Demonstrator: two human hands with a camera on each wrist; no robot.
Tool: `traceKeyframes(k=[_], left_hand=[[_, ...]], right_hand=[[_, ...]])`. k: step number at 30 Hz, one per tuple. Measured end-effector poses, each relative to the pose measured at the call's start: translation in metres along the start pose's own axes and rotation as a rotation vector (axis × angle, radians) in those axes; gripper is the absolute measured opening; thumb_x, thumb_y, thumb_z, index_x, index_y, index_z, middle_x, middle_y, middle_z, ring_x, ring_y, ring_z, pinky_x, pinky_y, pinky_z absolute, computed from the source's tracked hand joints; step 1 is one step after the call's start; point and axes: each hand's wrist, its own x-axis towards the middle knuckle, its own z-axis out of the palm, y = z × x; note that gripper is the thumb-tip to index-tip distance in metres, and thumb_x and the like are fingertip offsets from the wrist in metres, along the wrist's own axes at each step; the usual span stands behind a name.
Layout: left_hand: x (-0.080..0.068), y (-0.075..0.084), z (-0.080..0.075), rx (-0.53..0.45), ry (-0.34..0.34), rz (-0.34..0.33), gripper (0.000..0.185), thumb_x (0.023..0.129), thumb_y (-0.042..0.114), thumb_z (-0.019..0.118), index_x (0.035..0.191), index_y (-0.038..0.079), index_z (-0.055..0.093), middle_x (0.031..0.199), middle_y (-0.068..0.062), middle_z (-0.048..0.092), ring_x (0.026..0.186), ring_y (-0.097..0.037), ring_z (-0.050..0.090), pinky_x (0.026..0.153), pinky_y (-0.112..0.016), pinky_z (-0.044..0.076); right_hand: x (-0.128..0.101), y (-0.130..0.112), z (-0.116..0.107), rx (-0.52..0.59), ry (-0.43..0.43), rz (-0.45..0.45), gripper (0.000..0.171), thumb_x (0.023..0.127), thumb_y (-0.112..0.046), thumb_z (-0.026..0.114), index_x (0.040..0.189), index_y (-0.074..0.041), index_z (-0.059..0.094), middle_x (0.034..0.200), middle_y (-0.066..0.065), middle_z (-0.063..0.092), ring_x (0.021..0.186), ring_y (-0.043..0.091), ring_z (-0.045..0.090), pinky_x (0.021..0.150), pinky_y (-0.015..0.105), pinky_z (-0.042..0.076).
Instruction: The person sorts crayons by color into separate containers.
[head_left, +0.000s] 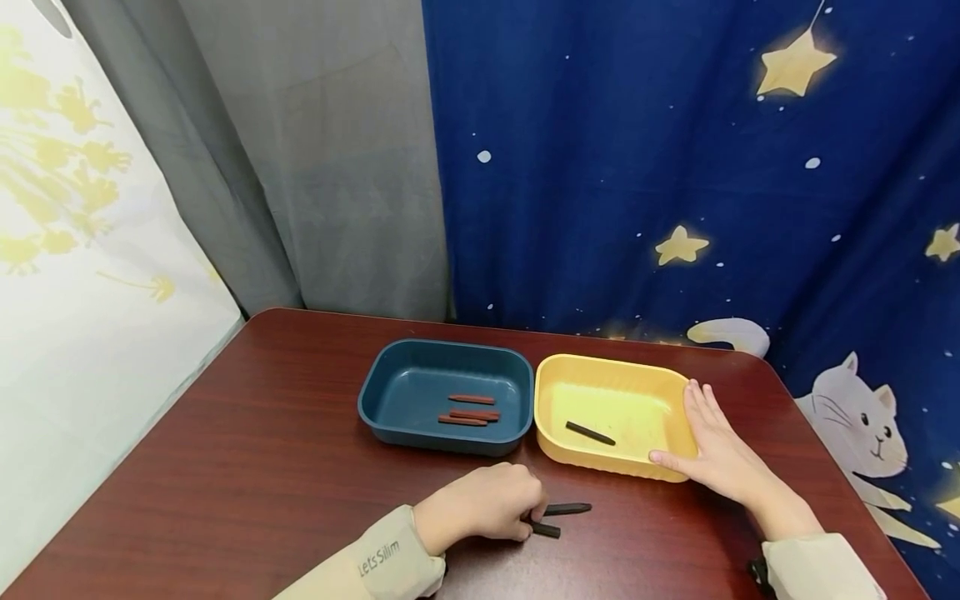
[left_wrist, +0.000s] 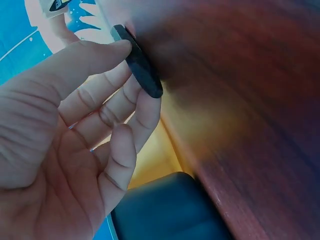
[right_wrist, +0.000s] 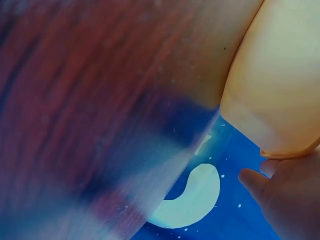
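Fingertips of my left hand [head_left: 483, 502] pinch a short black crayon stick [left_wrist: 140, 67] against the dark red wooden table [head_left: 262, 467], my thumb and forefinger curled round its end, in front of the trays. A second black crayon stick [head_left: 568, 507] lies on the wood just beside it, touching or nearly touching my fingers. My right hand [head_left: 716, 446] rests spread and flat against the right outer wall of the yellow plastic tray [head_left: 551, 392], fingers straight, thumb along its front corner. One black stick [head_left: 590, 433] lies aslant inside that tray. Just to its left, sides touching, sits the dark blue plastic tray [head_left: 375, 392], holding three reddish-brown crayon sticks [head_left: 470, 410].
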Motion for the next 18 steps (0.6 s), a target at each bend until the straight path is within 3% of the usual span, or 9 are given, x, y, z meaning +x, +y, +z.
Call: traceKeyframes(k=[7, 14, 18], left_hand=[[0.0, -0.003, -0.003, -0.007, 0.007, 0.032, 0.016, 0.076, 0.015, 0.079, 0.074, 0.022, 0.065, 0.062, 0.017, 0.051, 0.056, 0.003, 0.045, 0.052, -0.012, 0.037], [0.001, -0.004, -0.014, -0.042, 0.034, 0.058, 0.012, 0.079, 0.014, 0.077, 0.077, 0.022, 0.068, 0.062, 0.016, 0.05, 0.057, 0.005, 0.045, 0.053, -0.01, 0.037], [0.004, -0.005, -0.019, -0.045, 0.027, 0.063, 0.018, 0.08, 0.013, 0.076, 0.072, 0.023, 0.063, 0.058, 0.015, 0.047, 0.055, 0.002, 0.042, 0.051, -0.012, 0.034]], right_hand=[[0.0, -0.001, -0.001, 0.005, -0.004, 0.006, 0.118, 0.084, -0.054, 0.071, 0.155, 0.01, 0.001, 0.164, 0.027, -0.005, 0.153, 0.04, -0.013, 0.122, 0.06, 0.002], [0.001, -0.001, -0.001, 0.0, 0.0, 0.005, 0.118, 0.084, -0.054, 0.072, 0.155, 0.009, 0.002, 0.164, 0.028, -0.004, 0.153, 0.04, -0.011, 0.123, 0.059, 0.003], [-0.001, 0.0, 0.001, 0.003, 0.0, 0.018, 0.118, 0.085, -0.055, 0.07, 0.156, 0.008, 0.001, 0.165, 0.026, -0.005, 0.153, 0.04, -0.012, 0.123, 0.059, 0.001]])
